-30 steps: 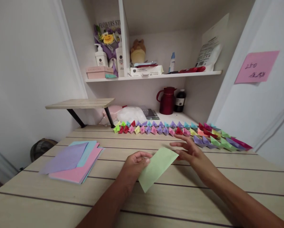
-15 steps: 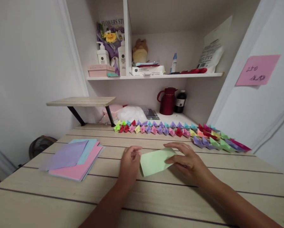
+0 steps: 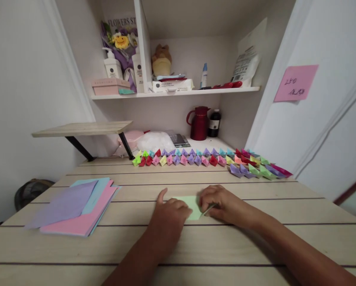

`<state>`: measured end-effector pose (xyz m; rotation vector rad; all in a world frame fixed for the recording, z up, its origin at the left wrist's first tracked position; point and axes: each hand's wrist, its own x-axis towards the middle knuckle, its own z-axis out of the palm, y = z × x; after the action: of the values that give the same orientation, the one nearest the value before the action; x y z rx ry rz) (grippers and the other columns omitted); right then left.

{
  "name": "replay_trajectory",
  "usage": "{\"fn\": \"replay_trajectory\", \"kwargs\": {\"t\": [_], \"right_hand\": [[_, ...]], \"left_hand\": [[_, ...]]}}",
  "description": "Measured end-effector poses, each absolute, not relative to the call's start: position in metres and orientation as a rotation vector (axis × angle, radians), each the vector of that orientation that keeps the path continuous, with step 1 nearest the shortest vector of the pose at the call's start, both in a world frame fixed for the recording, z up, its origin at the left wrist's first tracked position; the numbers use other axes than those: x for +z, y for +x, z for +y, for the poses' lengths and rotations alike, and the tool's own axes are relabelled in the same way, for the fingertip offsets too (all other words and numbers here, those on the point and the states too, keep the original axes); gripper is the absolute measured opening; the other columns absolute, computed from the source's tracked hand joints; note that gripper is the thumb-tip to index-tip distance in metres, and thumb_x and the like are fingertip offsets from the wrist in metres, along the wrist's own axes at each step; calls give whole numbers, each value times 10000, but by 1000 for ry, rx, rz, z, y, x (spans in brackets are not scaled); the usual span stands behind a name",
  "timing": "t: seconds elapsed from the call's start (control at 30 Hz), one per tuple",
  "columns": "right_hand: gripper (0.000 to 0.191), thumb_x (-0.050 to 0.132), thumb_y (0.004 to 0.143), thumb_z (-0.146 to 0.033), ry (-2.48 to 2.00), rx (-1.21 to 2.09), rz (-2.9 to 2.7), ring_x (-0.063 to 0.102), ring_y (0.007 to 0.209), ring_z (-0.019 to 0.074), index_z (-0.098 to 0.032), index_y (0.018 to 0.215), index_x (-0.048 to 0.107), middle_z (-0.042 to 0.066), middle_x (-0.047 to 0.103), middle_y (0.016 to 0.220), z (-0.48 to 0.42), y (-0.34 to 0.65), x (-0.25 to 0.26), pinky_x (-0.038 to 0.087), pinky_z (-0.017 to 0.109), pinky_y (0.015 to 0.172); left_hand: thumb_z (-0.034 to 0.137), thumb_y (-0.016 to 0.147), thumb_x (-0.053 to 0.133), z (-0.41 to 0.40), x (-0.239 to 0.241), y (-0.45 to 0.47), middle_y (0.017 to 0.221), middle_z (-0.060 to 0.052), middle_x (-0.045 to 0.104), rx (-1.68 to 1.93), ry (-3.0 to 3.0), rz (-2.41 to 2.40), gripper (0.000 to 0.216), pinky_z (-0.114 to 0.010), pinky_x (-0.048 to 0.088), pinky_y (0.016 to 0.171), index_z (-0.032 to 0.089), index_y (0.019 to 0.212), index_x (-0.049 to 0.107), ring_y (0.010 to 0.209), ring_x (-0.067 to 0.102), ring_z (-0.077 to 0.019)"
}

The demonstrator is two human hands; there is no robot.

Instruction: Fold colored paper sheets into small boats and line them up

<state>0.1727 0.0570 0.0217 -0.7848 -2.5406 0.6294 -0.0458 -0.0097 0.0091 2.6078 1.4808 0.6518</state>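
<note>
A light green sheet of paper (image 3: 192,206) lies folded on the wooden table (image 3: 178,246), mostly covered by both hands. My left hand (image 3: 170,214) presses down on its left part, fingers curled and the index finger pointing up the table. My right hand (image 3: 219,204) pinches the paper's right edge, fingers closed on it. A row of several small folded paper shapes (image 3: 195,159) in many colours runs along the table's far side.
A stack of purple, blue and pink paper sheets (image 3: 76,206) lies at the left. A small raised wooden shelf (image 3: 82,129) stands at the back left. A red jug (image 3: 199,124) and a dark bottle (image 3: 214,125) stand in the alcove. A pink note (image 3: 295,83) hangs on the right wall.
The green paper went from held up in my left hand to flat on the table, folded smaller. Both hands closed in on it and now press and pinch it.
</note>
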Motion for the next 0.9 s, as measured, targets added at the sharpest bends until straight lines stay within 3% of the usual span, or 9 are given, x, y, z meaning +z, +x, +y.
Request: {"fn": "replay_trajectory", "kwargs": {"t": [0.1,0.23,0.57,0.77,0.9], "right_hand": [[92,659,776,-246,-820,786,-2461,607,945,214,-252,858,702,36,695,960,63,184,23,443,344,872],[128,610,824,-311,-881,852,-2424,614,910,209,-249,886,703,28,696,932,70,190,22,457,330,846],[158,619,820,-354,-1083,656,-2306,582,929,245,-226,894,677,56,680,956,76,177,2,425,379,863],[170,660,776,-321,-1188,512,-2322,559,900,238,-242,926,674,43,672,908,76,168,-2,418,380,835],[317,704,734,-420,-1316,368,-2329,552,934,252,-255,1002,665,54,654,969,75,168,-3,413,378,822]], "left_hand": [[122,836,509,-9,1,-50,1250,-50,634,555,2641,1439,365,-580,55,1106,309,1122,638,1150,548,-242],[109,809,495,-10,1,-50,1293,-59,608,498,2660,1398,418,-593,29,1110,296,1161,620,1185,532,-254],[107,755,517,-10,4,-49,1306,-66,596,439,2636,1391,482,-614,50,1099,288,1193,604,1210,506,-280],[121,834,450,-15,4,-44,1344,-77,547,405,2666,1428,614,-611,92,1088,351,1400,382,1209,486,-267],[170,811,530,-16,2,-43,1365,-109,507,335,2731,1440,548,-637,90,1075,361,1323,490,1222,452,-295]]}}
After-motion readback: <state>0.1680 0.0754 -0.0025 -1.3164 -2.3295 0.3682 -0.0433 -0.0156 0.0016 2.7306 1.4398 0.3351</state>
